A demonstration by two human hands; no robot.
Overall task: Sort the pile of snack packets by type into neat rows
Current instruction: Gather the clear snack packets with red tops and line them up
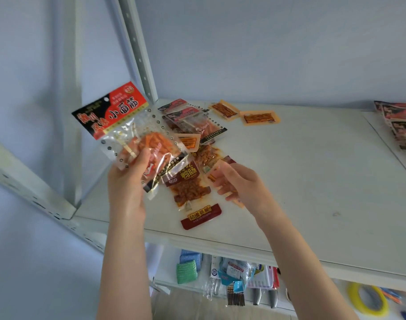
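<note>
The left grip holds a red-topped clear packet raised over the left edge of the shelf; the right grip pinches a small orange packet above the pile.

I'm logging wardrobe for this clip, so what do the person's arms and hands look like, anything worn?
The left forearm and right forearm are bare to the frame's edge, no sleeves in view. The left hand and right hand wear no gloves, and no ring, watch or bracelet shows.
</note>
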